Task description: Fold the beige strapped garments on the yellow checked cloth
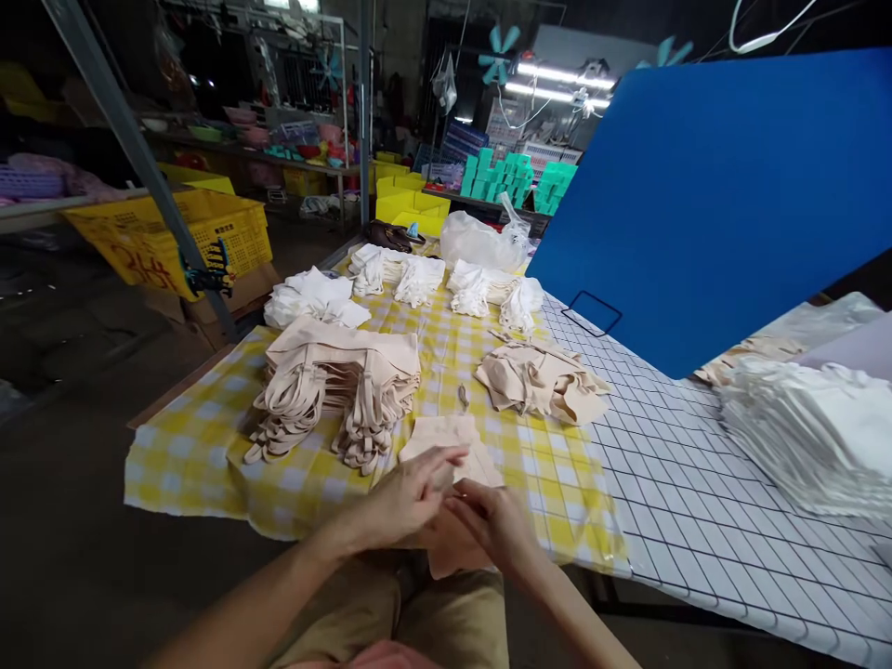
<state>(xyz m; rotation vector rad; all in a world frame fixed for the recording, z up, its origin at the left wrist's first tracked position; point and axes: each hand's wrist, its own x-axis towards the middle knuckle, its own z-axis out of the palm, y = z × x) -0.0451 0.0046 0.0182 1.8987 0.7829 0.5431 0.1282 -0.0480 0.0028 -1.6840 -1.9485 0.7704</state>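
A flat beige cloth piece (450, 430) lies at the table's front edge, its near end hanging over toward my lap. Above it, my left hand (414, 488) has its fingers bent together, close to the fingertips of the other hand. Thumb and fingers of my right hand (498, 525) are pinched together over the cloth; whatever is between them is too small to make out. Left of my hands stands a neat stack of beige garments (341, 381) with looped straps. A loose heap of beige garments (544, 376) sits to the right, beyond my right hand.
A yellow checked cloth (188, 465) covers the table. Stacks of white garments (418, 277) and a clear plastic bag (480, 242) are at the back. A large blue board (725, 204) rises at right, near a white fabric stack (815, 437). A yellow crate (229, 228) stands left, behind a metal post (139, 139).
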